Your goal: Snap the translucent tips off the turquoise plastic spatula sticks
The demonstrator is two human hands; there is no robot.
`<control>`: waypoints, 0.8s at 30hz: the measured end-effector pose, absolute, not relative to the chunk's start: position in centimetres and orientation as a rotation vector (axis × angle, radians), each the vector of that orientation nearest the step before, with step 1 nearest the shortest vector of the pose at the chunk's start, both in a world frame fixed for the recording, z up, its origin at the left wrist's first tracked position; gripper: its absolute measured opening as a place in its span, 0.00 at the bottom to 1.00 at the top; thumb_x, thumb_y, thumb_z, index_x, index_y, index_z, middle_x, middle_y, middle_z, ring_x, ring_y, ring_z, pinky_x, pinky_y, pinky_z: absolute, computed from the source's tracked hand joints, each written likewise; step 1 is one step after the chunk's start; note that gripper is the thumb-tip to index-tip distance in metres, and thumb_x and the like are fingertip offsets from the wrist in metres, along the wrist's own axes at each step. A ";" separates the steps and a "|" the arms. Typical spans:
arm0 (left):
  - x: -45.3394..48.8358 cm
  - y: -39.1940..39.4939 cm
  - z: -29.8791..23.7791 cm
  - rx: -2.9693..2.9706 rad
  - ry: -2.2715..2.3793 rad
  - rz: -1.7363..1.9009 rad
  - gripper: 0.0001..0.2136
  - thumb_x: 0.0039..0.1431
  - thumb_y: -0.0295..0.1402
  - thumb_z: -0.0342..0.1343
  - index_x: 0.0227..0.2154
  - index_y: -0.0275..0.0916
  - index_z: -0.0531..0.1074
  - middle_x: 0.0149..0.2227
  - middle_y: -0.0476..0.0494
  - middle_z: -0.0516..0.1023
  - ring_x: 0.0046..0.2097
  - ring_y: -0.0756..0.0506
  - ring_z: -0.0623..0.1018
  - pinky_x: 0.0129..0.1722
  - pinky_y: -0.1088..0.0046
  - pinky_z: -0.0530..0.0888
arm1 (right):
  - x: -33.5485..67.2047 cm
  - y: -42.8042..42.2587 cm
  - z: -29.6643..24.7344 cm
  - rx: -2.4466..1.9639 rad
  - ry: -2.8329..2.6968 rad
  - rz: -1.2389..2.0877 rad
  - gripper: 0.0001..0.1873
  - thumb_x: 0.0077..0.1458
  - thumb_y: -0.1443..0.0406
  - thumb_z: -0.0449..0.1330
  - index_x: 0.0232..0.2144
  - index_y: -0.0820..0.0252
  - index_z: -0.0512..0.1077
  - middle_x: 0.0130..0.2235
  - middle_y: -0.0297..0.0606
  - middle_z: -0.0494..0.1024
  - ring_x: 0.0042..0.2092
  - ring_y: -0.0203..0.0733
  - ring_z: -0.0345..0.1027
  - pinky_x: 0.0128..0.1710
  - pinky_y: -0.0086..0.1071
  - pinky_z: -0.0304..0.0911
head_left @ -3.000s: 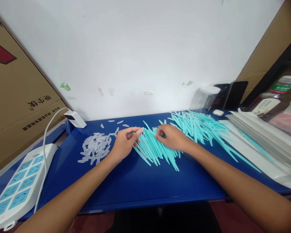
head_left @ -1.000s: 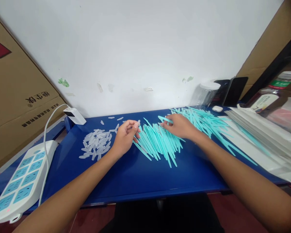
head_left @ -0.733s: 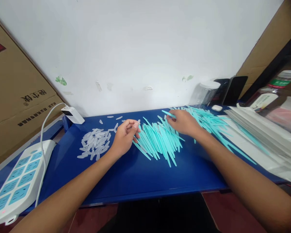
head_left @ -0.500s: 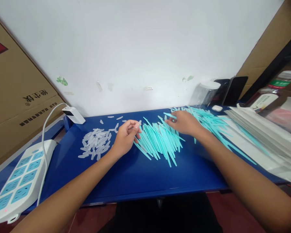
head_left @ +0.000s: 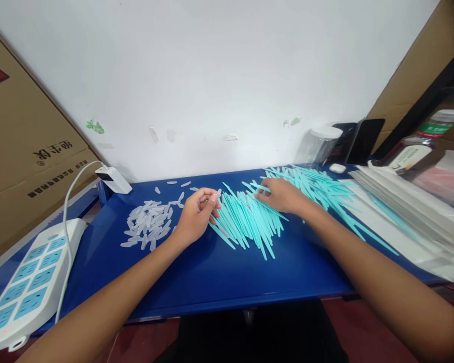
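My left hand (head_left: 199,213) is closed in a pinch at the left edge of a pile of slim turquoise sticks (head_left: 245,217). A small clear cap-like piece (head_left: 219,192) pokes up from between its thumb and fingertip. My right hand (head_left: 282,195), fingers curled, is over the pile's upper right side with a turquoise stick (head_left: 256,186) at its fingertips, pointing left. Left of my left hand lies a heap of small clear cap-like pieces (head_left: 147,224). Behind my right hand spreads a second heap of turquoise sticks (head_left: 321,186).
A white power strip (head_left: 34,277) and a white charger (head_left: 114,180) with a cable are at the left. Clear plastic sleeves (head_left: 408,206), a lidded jar (head_left: 321,146), a bottle (head_left: 419,146) and a white earbud case (head_left: 337,168) stand or lie at the right.
My right hand has moved a little left and down with the turquoise stick, closer to the middle pile. My left hand stays nearly still, keeping its pinch.
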State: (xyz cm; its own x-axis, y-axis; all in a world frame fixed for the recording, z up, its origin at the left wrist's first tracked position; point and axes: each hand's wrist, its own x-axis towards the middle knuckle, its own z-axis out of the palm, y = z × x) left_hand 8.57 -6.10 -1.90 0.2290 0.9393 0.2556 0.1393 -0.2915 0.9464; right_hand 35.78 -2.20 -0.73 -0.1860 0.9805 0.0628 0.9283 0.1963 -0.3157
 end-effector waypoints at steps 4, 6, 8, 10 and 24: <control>8.6 -6.1 -1.9 1.636 1.028 1.161 0.18 0.66 0.49 0.60 0.43 0.37 0.73 0.32 0.46 0.76 0.29 0.48 0.77 0.23 0.73 0.77 | 35.8 -2.0 -1.0 -1.821 -2.237 0.287 0.10 0.63 0.60 0.61 0.30 0.58 0.70 0.31 0.44 0.79 0.32 0.46 0.70 0.29 0.35 0.51; 8.5 -6.0 -1.9 1.629 1.028 1.165 0.18 0.66 0.48 0.61 0.43 0.36 0.74 0.32 0.46 0.76 0.29 0.48 0.77 0.23 0.73 0.77 | 35.8 -2.1 -0.8 -1.805 -2.232 0.278 0.10 0.63 0.60 0.60 0.30 0.58 0.69 0.31 0.43 0.78 0.31 0.45 0.69 0.28 0.35 0.50; 8.4 -5.8 -1.8 1.606 1.053 1.178 0.18 0.65 0.48 0.61 0.43 0.36 0.75 0.32 0.45 0.76 0.29 0.48 0.77 0.23 0.73 0.77 | 35.9 -2.2 -0.3 -1.697 -2.180 0.294 0.10 0.65 0.60 0.59 0.32 0.58 0.70 0.32 0.42 0.79 0.30 0.43 0.68 0.29 0.34 0.52; 8.2 -5.6 -1.7 1.564 1.090 1.195 0.18 0.64 0.48 0.63 0.43 0.35 0.77 0.33 0.45 0.76 0.29 0.48 0.76 0.23 0.73 0.77 | 35.8 -2.6 0.4 -1.481 -2.109 0.414 0.11 0.66 0.59 0.58 0.34 0.59 0.71 0.33 0.40 0.80 0.30 0.41 0.70 0.31 0.33 0.56; 7.2 -5.1 -1.5 1.371 1.112 1.176 0.22 0.58 0.48 0.69 0.48 0.37 0.84 0.44 0.37 0.83 0.33 0.49 0.75 0.27 0.75 0.76 | 34.7 -3.1 1.2 -1.124 -1.700 0.885 0.22 0.60 0.47 0.66 0.34 0.60 0.76 0.32 0.39 0.79 0.23 0.33 0.64 0.23 0.32 0.57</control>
